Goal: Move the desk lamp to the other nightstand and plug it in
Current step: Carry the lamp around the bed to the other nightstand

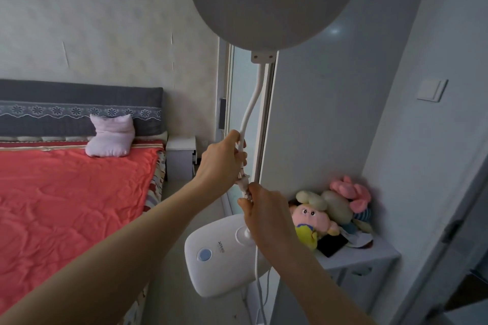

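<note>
desk lamp (224,253) being held in the air beside the bed (66,206) | left hand (224,163) fingers clenching its white neck (250,108) | right hand (269,216) fingers gripping the neck lower | stuffed toys (330,208) sitting on near nightstand tabletop (369,253) | far nightstand (181,155) standing by headboard

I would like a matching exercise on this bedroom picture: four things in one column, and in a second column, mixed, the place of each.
Things:
1. lamp base
2. pale pillow
3. plush toys
4. left hand

Places:
A. on the near nightstand
B. around the lamp neck
C. on the red bed cover, at the headboard
D. in the air, below the right hand

Pairs: 1-D, 2-C, 3-A, 4-B
</note>
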Action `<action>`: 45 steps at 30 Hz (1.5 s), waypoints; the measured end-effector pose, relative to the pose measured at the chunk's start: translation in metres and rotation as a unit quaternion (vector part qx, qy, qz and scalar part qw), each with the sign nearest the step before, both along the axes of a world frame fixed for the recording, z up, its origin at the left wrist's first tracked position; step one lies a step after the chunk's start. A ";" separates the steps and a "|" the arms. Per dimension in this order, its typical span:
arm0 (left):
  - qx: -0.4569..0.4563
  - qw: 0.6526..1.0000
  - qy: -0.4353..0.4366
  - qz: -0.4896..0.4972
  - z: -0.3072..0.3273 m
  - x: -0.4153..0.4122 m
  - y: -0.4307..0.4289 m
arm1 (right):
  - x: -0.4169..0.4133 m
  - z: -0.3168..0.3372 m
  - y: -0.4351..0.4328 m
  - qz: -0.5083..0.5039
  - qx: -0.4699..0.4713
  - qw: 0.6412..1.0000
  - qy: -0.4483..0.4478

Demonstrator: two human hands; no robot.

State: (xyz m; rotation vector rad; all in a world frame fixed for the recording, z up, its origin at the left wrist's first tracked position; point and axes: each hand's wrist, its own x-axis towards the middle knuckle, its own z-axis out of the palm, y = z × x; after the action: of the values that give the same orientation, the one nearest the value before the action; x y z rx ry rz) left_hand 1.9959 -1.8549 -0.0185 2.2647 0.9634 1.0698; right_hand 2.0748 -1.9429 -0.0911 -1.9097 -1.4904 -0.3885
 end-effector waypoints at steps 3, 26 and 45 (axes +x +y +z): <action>0.009 1.000 -0.008 0.027 -0.006 0.039 -0.005 | 0.046 -0.004 0.001 0.023 -0.003 1.000 -0.003; -0.032 0.987 0.024 0.156 -0.031 0.129 0.037 | 0.153 -0.023 0.056 0.152 -0.024 0.988 -0.003; -0.027 0.990 0.018 0.134 -0.027 0.089 0.252 | 0.110 -0.015 0.267 0.123 -0.033 0.992 0.025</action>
State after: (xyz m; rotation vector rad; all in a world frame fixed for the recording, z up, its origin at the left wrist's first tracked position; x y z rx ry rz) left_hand 2.0851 -1.6034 -0.0451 2.1604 1.3254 1.0999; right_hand 2.1846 -1.6763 -0.1059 -1.7440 -1.6990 -0.1797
